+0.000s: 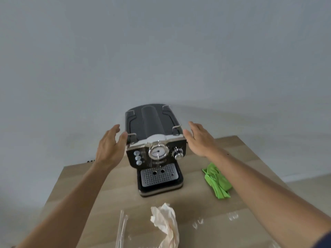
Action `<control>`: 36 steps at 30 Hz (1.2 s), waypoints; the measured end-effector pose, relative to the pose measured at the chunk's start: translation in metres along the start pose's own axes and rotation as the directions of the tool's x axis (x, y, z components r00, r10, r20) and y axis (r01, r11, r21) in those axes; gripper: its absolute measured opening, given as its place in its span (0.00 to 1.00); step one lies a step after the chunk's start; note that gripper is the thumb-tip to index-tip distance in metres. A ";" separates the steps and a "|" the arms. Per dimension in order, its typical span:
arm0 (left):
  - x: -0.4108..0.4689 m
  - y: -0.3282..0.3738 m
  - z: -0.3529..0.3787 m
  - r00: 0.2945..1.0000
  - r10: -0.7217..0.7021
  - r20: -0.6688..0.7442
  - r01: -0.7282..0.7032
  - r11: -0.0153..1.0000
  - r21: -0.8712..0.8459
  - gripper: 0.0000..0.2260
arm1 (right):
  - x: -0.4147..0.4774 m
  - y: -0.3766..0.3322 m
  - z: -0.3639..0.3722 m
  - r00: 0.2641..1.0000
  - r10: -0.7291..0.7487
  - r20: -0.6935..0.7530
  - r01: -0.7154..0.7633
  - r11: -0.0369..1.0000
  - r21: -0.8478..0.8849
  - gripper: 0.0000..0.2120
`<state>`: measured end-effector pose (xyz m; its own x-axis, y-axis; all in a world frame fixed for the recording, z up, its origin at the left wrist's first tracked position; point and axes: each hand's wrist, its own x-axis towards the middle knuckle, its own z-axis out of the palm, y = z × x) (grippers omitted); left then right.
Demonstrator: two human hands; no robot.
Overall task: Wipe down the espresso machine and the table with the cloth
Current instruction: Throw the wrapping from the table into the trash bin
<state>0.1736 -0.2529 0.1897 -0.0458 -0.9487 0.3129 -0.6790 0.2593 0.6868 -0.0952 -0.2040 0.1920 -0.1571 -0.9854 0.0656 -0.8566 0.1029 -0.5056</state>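
While left hand [109, 149], right hand [198, 140] flank espresso machine [154, 120] top edges, fingers [194, 127] straight, gripping nothing

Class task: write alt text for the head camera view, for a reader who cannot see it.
A person's open left hand and right hand flank the top of a black espresso machine on a wooden table. A green cloth lies untouched right of the machine; crumpled white paper lies nearer the camera.
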 end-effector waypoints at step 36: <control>-0.187 -0.098 0.069 0.781 -0.501 0.372 0.156 0.734 0.661 0.10 | -0.137 0.020 0.187 0.985 0.111 0.131 -0.117 0.992 0.037 0.08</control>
<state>0.1985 -0.1133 0.0190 0.0317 -0.9385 -0.3438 -0.9899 -0.0769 0.1188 0.0016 -0.0923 0.0122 -0.1853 -0.9772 -0.1039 -0.8136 0.2119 -0.5414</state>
